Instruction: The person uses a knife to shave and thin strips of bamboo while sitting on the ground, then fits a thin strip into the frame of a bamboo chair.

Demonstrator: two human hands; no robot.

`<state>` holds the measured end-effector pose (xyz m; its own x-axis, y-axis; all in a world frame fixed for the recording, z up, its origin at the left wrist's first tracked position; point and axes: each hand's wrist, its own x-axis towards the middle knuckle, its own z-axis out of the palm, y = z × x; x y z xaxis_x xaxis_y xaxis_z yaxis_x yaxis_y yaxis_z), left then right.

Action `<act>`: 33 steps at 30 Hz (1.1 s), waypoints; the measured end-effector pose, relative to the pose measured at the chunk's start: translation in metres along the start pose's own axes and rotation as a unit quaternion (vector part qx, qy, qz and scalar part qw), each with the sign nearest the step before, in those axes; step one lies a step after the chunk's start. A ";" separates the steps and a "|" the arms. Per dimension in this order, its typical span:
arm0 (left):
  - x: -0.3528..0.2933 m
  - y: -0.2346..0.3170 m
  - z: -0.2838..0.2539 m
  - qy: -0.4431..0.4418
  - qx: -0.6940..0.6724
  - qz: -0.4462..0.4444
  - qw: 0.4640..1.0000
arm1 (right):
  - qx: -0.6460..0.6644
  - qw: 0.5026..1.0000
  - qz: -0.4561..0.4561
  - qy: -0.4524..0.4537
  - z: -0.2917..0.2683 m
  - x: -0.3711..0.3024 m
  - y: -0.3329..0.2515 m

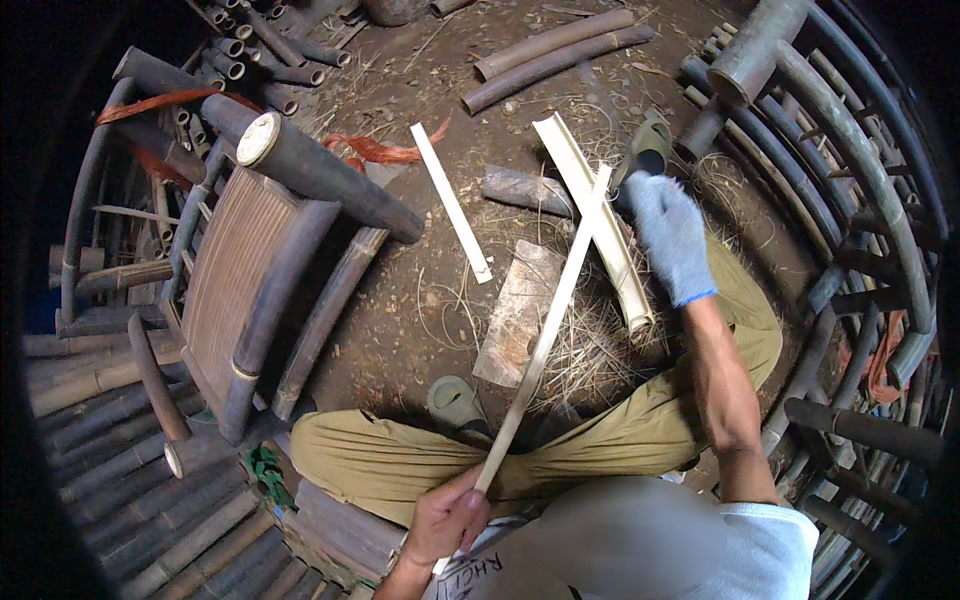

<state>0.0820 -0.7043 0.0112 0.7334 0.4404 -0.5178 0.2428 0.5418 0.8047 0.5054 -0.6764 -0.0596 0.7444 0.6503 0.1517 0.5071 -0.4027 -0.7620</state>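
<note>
A long, thin pale bamboo strip (545,365) runs slantwise up from my left hand (447,518), which is bare and closed around its lower part. Its far end crosses over a split bamboo half (625,275), lying with the pale hollow side up. My right hand (668,235) wears a grey-blue knit glove and hovers right of that split piece, near my sandalled foot (648,145). The gloved fingers look curled; what they hold, if anything, is hidden. Another short pale strip (450,200) lies on the ground to the left.
A flat wooden block (518,315) and a short bamboo piece (525,188) lie before me among shavings (590,370). At the left stands a bamboo chair (240,270); dark bamboo frames (850,150) crowd the right. Two bamboo lengths (560,60) lie farther off.
</note>
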 end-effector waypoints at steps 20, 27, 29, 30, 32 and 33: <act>0.104 0.021 -0.030 -0.083 -0.263 -0.008 0.961 | 0.507 0.786 0.264 -0.235 0.073 -0.052 -0.068; 0.077 0.020 -0.020 0.133 -0.042 0.003 0.990 | 0.059 0.982 -0.073 -0.162 0.044 -0.040 -0.077; 0.088 0.025 -0.021 0.173 -0.035 0.033 0.984 | -0.011 0.972 -0.132 -0.192 0.038 -0.065 -0.087; 0.094 0.029 -0.019 0.185 -0.009 0.046 0.982 | -0.028 0.963 -0.166 -0.212 0.033 -0.077 -0.088; 0.100 0.036 -0.013 0.207 0.042 0.071 0.975 | -0.056 0.943 -0.220 -0.243 0.036 -0.096 -0.083; 0.101 0.035 -0.013 0.209 0.069 0.072 0.973 | -0.054 0.936 -0.230 -0.261 0.037 -0.103 -0.087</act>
<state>0.1559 -0.6317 -0.0167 0.4511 0.7733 -0.4456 0.2607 0.3633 0.8945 0.3693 -0.6847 -0.0321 0.1373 0.9855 0.0994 0.7842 -0.0469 -0.6188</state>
